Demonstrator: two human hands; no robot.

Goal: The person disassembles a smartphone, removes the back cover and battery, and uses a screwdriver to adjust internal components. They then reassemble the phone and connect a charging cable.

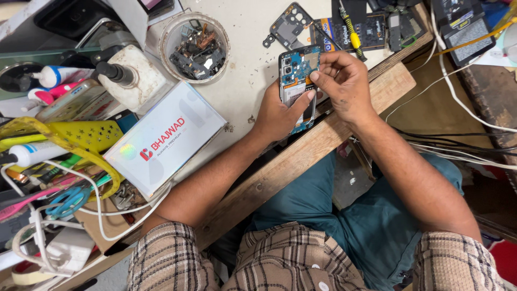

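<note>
One opened phone (295,81), two hands (280,116) (344,83) gripping it

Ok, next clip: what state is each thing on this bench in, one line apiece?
Opened phone: back cover off, circuit board exposed, tilted up off the bench.
Left hand: grip closed around the phone's lower half.
Right hand: fingertips pinched at the phone's upper right edge.
Round tub: lidless, full of small parts.
Yellow-handled screwdriver: lying flat, untouched.
White box: closed.
Blue-handled scissors: blades shut.
</note>
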